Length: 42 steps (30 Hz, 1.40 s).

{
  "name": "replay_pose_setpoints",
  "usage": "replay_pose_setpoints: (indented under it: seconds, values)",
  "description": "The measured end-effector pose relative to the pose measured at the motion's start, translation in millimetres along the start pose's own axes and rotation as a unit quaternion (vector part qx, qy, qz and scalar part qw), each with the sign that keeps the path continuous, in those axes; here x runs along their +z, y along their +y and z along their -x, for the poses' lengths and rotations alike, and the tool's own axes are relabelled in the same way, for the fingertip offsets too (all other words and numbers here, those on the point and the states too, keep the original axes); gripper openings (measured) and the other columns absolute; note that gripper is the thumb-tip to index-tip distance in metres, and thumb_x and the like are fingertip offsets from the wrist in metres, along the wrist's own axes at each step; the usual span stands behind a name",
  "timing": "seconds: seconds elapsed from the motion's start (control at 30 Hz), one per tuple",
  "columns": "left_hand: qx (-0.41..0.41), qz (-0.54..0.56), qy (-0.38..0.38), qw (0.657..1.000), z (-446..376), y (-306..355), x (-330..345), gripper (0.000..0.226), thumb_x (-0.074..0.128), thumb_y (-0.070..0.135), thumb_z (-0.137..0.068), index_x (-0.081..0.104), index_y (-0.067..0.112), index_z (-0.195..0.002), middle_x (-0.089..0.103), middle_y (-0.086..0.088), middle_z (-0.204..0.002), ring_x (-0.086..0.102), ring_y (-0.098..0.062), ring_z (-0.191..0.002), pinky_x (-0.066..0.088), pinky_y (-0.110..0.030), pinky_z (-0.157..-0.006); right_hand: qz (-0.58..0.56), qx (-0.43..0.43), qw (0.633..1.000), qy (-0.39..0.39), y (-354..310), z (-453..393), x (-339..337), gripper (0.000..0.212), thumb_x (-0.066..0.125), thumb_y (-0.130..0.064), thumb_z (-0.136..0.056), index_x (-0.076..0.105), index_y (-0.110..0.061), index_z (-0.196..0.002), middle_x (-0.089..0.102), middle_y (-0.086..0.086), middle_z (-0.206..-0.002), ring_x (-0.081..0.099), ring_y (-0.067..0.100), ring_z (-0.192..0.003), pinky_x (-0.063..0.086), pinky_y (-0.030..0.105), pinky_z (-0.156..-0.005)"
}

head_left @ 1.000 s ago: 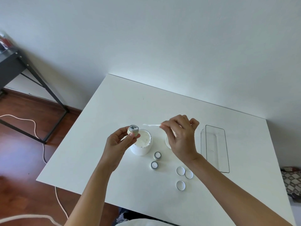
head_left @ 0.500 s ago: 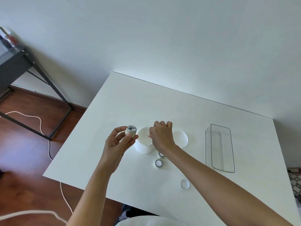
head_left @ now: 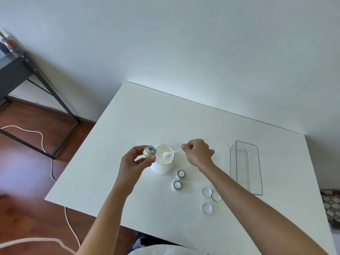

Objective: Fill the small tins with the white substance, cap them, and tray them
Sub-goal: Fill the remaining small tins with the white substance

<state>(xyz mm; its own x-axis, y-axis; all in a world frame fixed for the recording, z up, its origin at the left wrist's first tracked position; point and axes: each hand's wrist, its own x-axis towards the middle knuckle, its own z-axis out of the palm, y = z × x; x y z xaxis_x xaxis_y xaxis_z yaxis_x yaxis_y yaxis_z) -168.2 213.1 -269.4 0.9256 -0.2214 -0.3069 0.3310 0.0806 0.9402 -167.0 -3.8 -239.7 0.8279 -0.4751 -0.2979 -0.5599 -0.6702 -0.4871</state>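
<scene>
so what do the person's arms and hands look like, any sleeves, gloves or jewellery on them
Both arms are bare along all of their visible length: no sleeves show. The left hand and right hand wear no gloves, and no rings, bracelets or watch show on the fingers or wrists. The only clothing in view is a bit of white garment at the bottom edge.

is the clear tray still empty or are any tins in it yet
Empty. The clear tray shows only its bare bottom; two open tins stand on the table, another in the left hand.
</scene>
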Motion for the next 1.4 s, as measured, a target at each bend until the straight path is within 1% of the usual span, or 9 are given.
replay_pose_setpoints:
  seconds: [0.17,0.33,0.43,0.6,0.77,0.93,1.07,1.2,1.4]
  values:
    - [-0.002,-0.015,0.011,1.000,0,-2,5,0.031,0.077,0.006,-0.086,0.066,0.016,-0.114,0.073,-0.001,-0.114,0.074,-0.011,-0.086,0.053,-0.033,-0.088,-0.098,0.047,0.994,-0.027,2,3,-20,0.028,0.057,-0.031,-0.093,0.059,-0.013,-0.071,0.049,-0.004,-0.057,0.049,0.020,-0.068,0.026,0.035,-0.079]
    - [-0.009,-0.018,-0.004,1.000,-1,-4,10,0.030,0.077,0.005,-0.086,0.068,0.017,-0.111,0.075,0.006,-0.109,0.074,-0.011,-0.084,0.050,-0.021,-0.079,-0.202,0.046,0.976,-0.067,-3,6,-33,0.031,0.059,-0.030,-0.092,0.070,-0.001,-0.088,0.073,0.007,-0.100,0.061,0.027,-0.107,0.034,0.049,-0.107]
    - [-0.004,-0.015,-0.020,1.000,-1,-4,13,0.030,0.077,0.004,-0.085,0.069,0.017,-0.111,0.076,0.006,-0.106,0.074,-0.013,-0.085,0.052,-0.018,-0.077,-0.213,0.042,0.972,-0.088,-11,10,-33,0.030,0.059,-0.030,-0.093,0.070,-0.003,-0.090,0.071,-0.005,-0.093,0.059,0.023,-0.109,0.031,0.049,-0.110]
    - [-0.003,0.008,-0.037,0.999,0,-1,17,0.030,0.076,0.001,-0.086,0.070,0.015,-0.112,0.077,0.003,-0.103,0.075,-0.016,-0.085,0.054,-0.017,-0.074,-0.169,0.011,0.984,-0.059,-21,19,-28,0.031,0.057,-0.030,-0.093,0.064,-0.010,-0.070,0.063,-0.009,-0.070,0.062,0.022,-0.088,0.034,0.039,-0.096]
    - [-0.001,0.031,-0.051,0.998,0,1,16,0.028,0.074,0.004,-0.087,0.071,0.013,-0.113,0.078,-0.002,-0.104,0.075,-0.018,-0.087,0.056,-0.021,-0.077,-0.104,-0.091,0.989,0.051,-25,32,-28,0.024,0.057,-0.030,-0.093,0.066,-0.014,-0.078,0.053,-0.011,-0.065,0.052,0.013,-0.072,0.022,0.031,-0.078]
    - [-0.004,0.056,-0.055,0.997,2,2,14,0.026,0.080,0.015,-0.081,0.075,0.019,-0.107,0.079,-0.004,-0.101,0.075,-0.020,-0.089,0.058,-0.024,-0.079,-0.045,-0.304,0.932,0.194,-23,48,-26,0.014,0.065,-0.022,-0.090,0.069,-0.019,-0.076,0.059,-0.006,-0.080,0.056,0.013,-0.076,0.019,0.030,-0.077]
    - [-0.010,0.070,-0.054,0.996,4,5,12,0.022,0.076,0.024,-0.080,0.079,0.025,-0.102,0.079,-0.006,-0.103,0.076,-0.020,-0.092,0.058,-0.025,-0.080,0.065,-0.463,0.836,0.288,-18,51,-23,0.015,0.068,-0.021,-0.087,0.070,-0.020,-0.073,0.058,-0.005,-0.073,0.056,0.017,-0.069,0.022,0.033,-0.075]
    - [-0.017,0.081,-0.049,0.995,7,7,8,0.022,0.074,0.026,-0.081,0.078,0.023,-0.102,0.079,-0.008,-0.104,0.075,-0.021,-0.092,0.057,-0.024,-0.079,0.123,-0.515,0.779,0.337,-13,52,-17,0.014,0.076,-0.018,-0.082,0.070,-0.023,-0.070,0.056,-0.008,-0.069,0.048,0.013,-0.073,0.022,0.034,-0.074]
    - [-0.019,0.099,-0.036,0.994,10,10,-2,0.025,0.078,0.029,-0.079,0.078,0.021,-0.103,0.078,-0.010,-0.103,0.074,-0.022,-0.093,0.057,-0.024,-0.080,0.117,-0.530,0.768,0.340,-11,50,-13,0.014,0.076,-0.014,-0.081,0.071,-0.024,-0.073,0.056,-0.008,-0.069,0.046,0.012,-0.074,0.022,0.034,-0.074]
